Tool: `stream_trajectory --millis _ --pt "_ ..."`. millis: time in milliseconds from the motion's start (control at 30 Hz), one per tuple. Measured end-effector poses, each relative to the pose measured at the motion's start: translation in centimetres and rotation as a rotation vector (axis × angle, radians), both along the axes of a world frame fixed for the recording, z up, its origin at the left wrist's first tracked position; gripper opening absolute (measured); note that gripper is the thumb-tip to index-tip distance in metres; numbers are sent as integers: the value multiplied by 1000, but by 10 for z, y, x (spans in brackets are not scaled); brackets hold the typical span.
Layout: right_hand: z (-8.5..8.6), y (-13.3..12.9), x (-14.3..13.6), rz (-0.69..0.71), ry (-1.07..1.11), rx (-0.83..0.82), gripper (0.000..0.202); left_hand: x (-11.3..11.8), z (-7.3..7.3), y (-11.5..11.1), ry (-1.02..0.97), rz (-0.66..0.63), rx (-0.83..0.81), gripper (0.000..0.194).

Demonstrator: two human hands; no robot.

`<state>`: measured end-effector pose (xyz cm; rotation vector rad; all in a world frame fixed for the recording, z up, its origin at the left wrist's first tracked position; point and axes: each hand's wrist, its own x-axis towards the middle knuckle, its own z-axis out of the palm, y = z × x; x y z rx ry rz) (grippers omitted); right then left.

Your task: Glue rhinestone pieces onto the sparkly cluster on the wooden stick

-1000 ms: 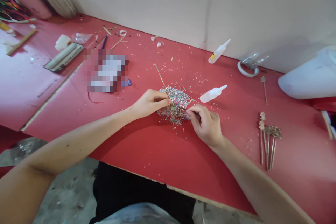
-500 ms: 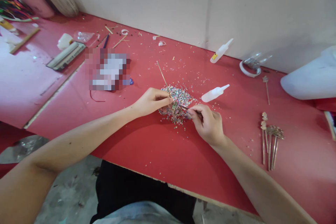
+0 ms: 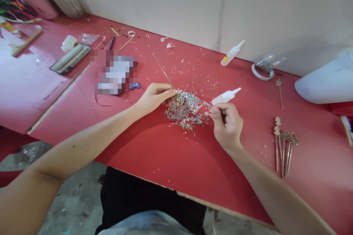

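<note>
Head view: white bottle beside right grip.

Craft workshop; glittering chips

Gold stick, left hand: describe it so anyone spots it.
On the red table, find the pile of shiny flakes. At its edge, the left hand pinches a thin gold-coloured stick jutting toward the wall. Unlike the gold sticks lying at the right, this one is held.

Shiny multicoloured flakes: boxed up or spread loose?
Spread loose: the shiny multicoloured flakes lie heaped on the red tabletop, with stray ones scattered around the heap.
</note>
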<state>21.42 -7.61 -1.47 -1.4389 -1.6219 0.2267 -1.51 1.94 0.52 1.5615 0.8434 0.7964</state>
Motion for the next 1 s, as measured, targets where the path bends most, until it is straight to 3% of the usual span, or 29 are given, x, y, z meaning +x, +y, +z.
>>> stream_trajectory --millis 133,267,400,633,1000 --pt "-5 6 5 -7 174 -54 18 0 -1 4 -104 84 -121 24" --pt "-6 7 6 18 206 -71 19 2 -5 1 -220 25 -266 21" --pt "1 3 3 122 30 -86 17 3 -5 1 -168 39 -240 22" --pt "2 -1 1 471 -394 -98 14 2 -3 3 -101 82 -151 25" --pt "2 -1 1 508 -456 -51 11 3 -3 2 -102 64 -158 25"
